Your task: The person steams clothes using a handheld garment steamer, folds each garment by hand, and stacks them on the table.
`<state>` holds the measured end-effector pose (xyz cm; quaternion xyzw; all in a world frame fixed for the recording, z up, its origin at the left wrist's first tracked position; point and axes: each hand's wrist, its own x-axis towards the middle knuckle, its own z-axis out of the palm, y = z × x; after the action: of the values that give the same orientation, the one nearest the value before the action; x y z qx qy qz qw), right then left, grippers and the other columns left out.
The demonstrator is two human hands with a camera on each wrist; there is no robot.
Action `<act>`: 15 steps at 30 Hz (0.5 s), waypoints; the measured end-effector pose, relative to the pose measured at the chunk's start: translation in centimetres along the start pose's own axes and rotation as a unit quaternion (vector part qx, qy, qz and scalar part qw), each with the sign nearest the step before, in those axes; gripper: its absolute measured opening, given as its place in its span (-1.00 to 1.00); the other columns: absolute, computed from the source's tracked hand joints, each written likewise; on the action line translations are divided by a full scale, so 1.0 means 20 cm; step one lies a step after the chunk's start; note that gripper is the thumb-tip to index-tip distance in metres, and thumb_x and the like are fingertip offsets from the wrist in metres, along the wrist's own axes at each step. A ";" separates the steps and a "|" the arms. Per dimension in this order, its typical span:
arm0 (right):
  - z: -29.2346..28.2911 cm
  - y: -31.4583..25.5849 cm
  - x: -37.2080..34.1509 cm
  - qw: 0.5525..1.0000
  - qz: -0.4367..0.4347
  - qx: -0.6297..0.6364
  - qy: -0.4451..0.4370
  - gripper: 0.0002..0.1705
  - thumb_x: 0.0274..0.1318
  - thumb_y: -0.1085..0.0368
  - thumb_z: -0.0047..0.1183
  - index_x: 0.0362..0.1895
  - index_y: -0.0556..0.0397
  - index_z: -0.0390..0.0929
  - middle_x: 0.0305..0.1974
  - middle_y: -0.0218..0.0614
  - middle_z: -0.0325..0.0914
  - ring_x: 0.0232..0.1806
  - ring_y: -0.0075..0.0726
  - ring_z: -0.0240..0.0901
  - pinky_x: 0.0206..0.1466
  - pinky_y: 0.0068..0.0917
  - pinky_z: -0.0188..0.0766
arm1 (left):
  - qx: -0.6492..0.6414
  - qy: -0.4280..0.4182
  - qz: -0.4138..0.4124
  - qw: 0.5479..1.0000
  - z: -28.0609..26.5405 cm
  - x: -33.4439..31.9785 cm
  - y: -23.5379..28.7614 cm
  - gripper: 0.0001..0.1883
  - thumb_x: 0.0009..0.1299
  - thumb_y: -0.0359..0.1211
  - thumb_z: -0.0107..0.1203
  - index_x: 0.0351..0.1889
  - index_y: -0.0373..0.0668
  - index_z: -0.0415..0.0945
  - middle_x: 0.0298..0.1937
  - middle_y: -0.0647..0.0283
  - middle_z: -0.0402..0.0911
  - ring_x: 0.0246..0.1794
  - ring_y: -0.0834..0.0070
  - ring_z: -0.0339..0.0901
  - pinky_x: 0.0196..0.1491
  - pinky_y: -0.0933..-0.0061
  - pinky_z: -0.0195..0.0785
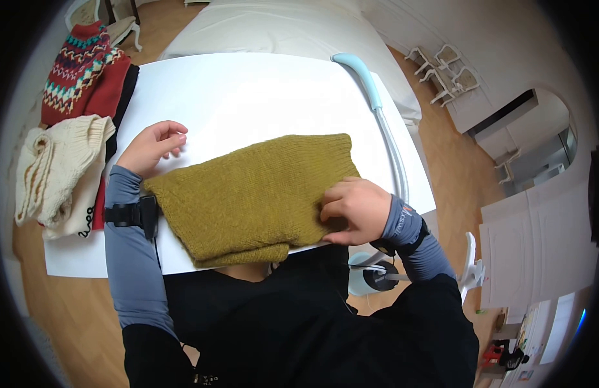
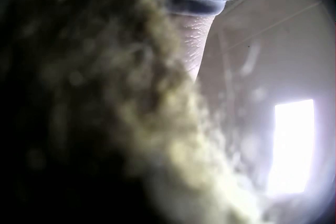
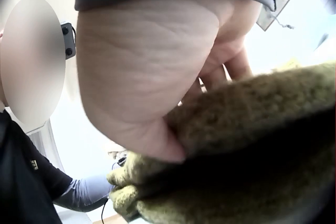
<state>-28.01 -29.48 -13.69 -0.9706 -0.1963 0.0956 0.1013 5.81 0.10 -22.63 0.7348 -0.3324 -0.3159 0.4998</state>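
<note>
A folded olive-green knit garment (image 1: 247,194) lies across the near part of the white table (image 1: 202,97); one fold hangs at the front edge. At its right end my right hand (image 1: 357,210) grips the knit with bent fingers. The right wrist view has the thumb of that hand (image 3: 152,71) against the fold of the olive knit (image 3: 252,108), its other fingers partly behind the fabric. My left hand (image 1: 150,147) is beside the garment's upper left corner, fingers loosely bent, holding nothing. Blurred knit (image 2: 157,108) fills much of the left wrist view, where the left fingers are hidden.
Red patterned knitwear (image 1: 79,77) and a cream cable knit (image 1: 63,168) are piled along the table's left side. A light-blue handle (image 1: 361,74) with a grey hose (image 1: 393,149) lies along the right. Beyond the table is a white-covered bed (image 1: 280,26).
</note>
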 end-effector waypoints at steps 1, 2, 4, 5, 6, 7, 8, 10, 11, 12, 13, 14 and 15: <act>-0.02 -0.04 0.03 1.000 -0.024 -0.013 0.014 -0.55 -0.10 0.07 0.39 -0.11 -0.05 0.65 -0.18 -0.27 0.55 -0.07 -0.07 0.54 0.03 -0.18 0.46 | 0.004 -0.003 0.001 1.000 0.00 0.00 0.00 -0.67 0.54 -0.22 0.13 0.14 -0.21 0.52 -0.17 0.37 0.63 -0.24 0.67 0.52 -0.19 0.62 0.35; -0.01 -0.07 0.06 1.000 -0.022 -0.012 0.018 -0.55 -0.10 0.07 0.39 -0.11 -0.05 0.65 -0.18 -0.27 0.55 -0.07 -0.07 0.54 0.03 -0.18 0.46 | 0.000 -0.002 0.002 1.000 0.00 0.00 -0.01 -0.67 0.54 -0.23 0.13 0.14 -0.21 0.52 -0.16 0.37 0.63 -0.25 0.67 0.52 -0.19 0.63 0.34; 0.04 -0.13 0.11 0.988 -0.086 0.036 0.120 -0.45 -0.01 -0.01 0.38 0.07 -0.12 0.63 0.06 -0.20 0.52 0.11 0.03 0.46 0.19 -0.09 0.40 | -0.001 -0.007 0.003 1.000 0.00 0.00 -0.02 -0.68 0.54 -0.24 0.13 0.15 -0.22 0.52 -0.16 0.37 0.64 -0.26 0.68 0.51 -0.20 0.63 0.34; 0.09 -0.16 0.15 0.987 -0.106 0.017 0.123 -0.35 0.00 -0.01 0.38 0.21 -0.21 0.55 0.18 -0.18 0.46 0.24 0.10 0.38 0.27 -0.01 0.35 | -0.012 0.002 0.002 1.000 0.00 0.00 -0.02 -0.68 0.53 -0.24 0.14 0.14 -0.21 0.53 -0.18 0.38 0.64 -0.26 0.68 0.51 -0.20 0.63 0.33; 0.15 -0.18 0.19 0.984 -0.127 -0.002 0.127 -0.24 0.01 -0.01 0.38 0.35 -0.29 0.47 0.30 -0.15 0.39 0.36 0.16 0.29 0.36 0.07 0.30 | -0.022 0.011 0.002 1.000 0.01 0.00 -0.02 -0.68 0.52 -0.25 0.15 0.12 -0.21 0.55 -0.19 0.39 0.64 -0.26 0.67 0.52 -0.21 0.63 0.33; 0.19 -0.18 0.22 0.988 -0.120 -0.011 0.092 -0.12 0.00 0.02 0.38 0.46 -0.44 0.35 0.45 -0.15 0.25 0.52 0.21 0.09 0.49 0.25 0.13 | -0.018 0.009 0.005 1.000 0.00 0.00 -0.02 -0.69 0.52 -0.25 0.15 0.12 -0.21 0.55 -0.19 0.40 0.64 -0.26 0.68 0.51 -0.21 0.63 0.32; 0.23 -0.17 0.25 0.989 -0.114 -0.011 0.098 -0.12 0.00 0.02 0.38 0.46 -0.44 0.35 0.45 -0.15 0.25 0.52 0.21 0.09 0.49 0.25 0.13 | -0.013 0.003 0.009 1.000 0.01 0.00 -0.02 -0.69 0.52 -0.25 0.15 0.12 -0.21 0.55 -0.19 0.40 0.64 -0.26 0.68 0.51 -0.21 0.63 0.32; 0.27 -0.15 0.30 0.993 -0.048 -0.070 0.085 -0.08 -0.05 0.09 0.38 0.47 -0.48 0.33 0.46 -0.15 0.23 0.56 0.22 0.03 0.51 0.35 0.06 | -0.033 0.022 0.000 0.999 0.00 0.00 -0.02 -0.70 0.51 -0.26 0.16 0.10 -0.21 0.57 -0.19 0.41 0.63 -0.26 0.68 0.51 -0.20 0.63 0.32; 0.24 -0.14 0.31 0.995 -0.018 -0.071 0.073 -0.07 -0.05 0.15 0.34 0.48 -0.46 0.31 0.48 -0.13 0.20 0.58 0.26 -0.02 0.51 0.46 0.02 | -0.045 0.029 -0.006 0.999 0.00 0.01 -0.03 -0.72 0.51 -0.26 0.17 0.07 -0.20 0.57 -0.21 0.41 0.63 -0.26 0.67 0.51 -0.19 0.63 0.31; 0.23 -0.12 0.32 0.995 -0.016 -0.071 0.075 -0.07 -0.05 0.15 0.34 0.48 -0.46 0.31 0.48 -0.13 0.20 0.58 0.26 -0.02 0.51 0.46 0.02 | -0.044 0.027 -0.004 0.999 -0.02 0.03 -0.06 -0.72 0.51 -0.26 0.17 0.07 -0.20 0.57 -0.21 0.41 0.63 -0.26 0.67 0.51 -0.19 0.63 0.31; 0.22 -0.09 0.33 0.993 0.016 -0.075 0.089 -0.08 -0.04 0.16 0.32 0.49 -0.46 0.30 0.49 -0.12 0.19 0.59 0.28 -0.05 0.51 0.46 0.02 | -0.049 0.074 0.019 0.996 -0.02 0.05 -0.10 -0.72 0.51 -0.26 0.17 0.07 -0.20 0.58 -0.22 0.41 0.63 -0.26 0.68 0.51 -0.19 0.63 0.31; 0.22 -0.06 0.34 0.990 0.048 -0.080 0.102 -0.08 -0.02 0.17 0.30 0.50 -0.46 0.29 0.50 -0.12 0.17 0.60 0.30 -0.08 0.51 0.46 0.02 | -0.053 0.121 0.043 0.990 -0.03 0.07 -0.14 -0.73 0.51 -0.26 0.18 0.06 -0.20 0.58 -0.23 0.42 0.63 -0.26 0.68 0.50 -0.19 0.63 0.30; 0.25 0.00 0.36 0.989 0.062 -0.075 0.111 -0.10 0.02 0.15 0.27 0.51 -0.45 0.28 0.52 -0.10 0.15 0.60 0.34 -0.10 0.50 0.49 0.01 | -0.060 0.138 0.034 0.988 -0.06 0.08 -0.17 -0.73 0.50 -0.26 0.19 0.06 -0.20 0.58 -0.23 0.42 0.63 -0.25 0.68 0.49 -0.18 0.63 0.30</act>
<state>-22.58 -25.80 -19.50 -0.9904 -0.1299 -0.0220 0.0430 8.26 0.34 -25.64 0.7287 -0.2651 -0.2134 0.5943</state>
